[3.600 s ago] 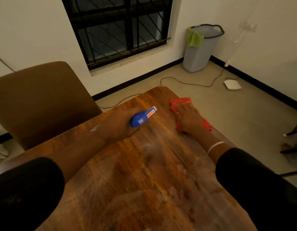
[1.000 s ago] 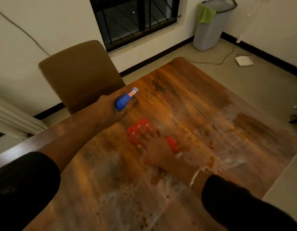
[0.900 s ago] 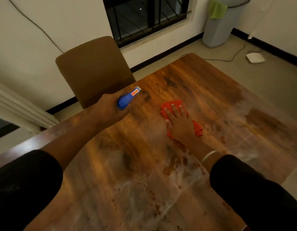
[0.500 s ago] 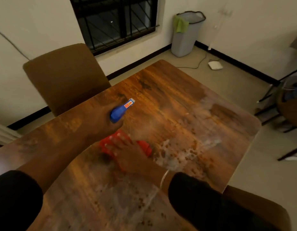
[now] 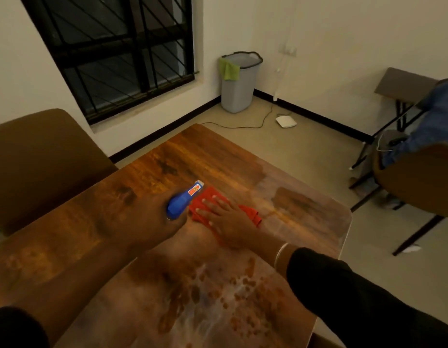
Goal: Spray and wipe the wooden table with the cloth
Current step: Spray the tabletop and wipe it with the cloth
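Observation:
The wooden table (image 5: pixel 213 156) fills the lower half of the head view, with wet streaks and droplets on its near part. My left hand (image 5: pixel 147 219) grips a blue spray bottle (image 5: pixel 184 199) whose nozzle points up and to the right, just above the tabletop. Right beside it lies a red cloth (image 5: pixel 250 213), pressed flat on the table under my right hand (image 5: pixel 228 219), whose fingers are spread over it. Most of the cloth is hidden beneath the palm.
A brown chair (image 5: pixel 42 162) stands at the table's far left side. Another brown chair (image 5: pixel 419 179) with blue clothes stands to the right. A grey bin (image 5: pixel 239 89) with a green rag is in the corner, and a white device (image 5: pixel 285 121) with a cable lies on the floor.
My right hand has slid the red cloth away from me and to the right across the table. The spray bottle stays in my left hand. The view has shifted towards the room's right side.

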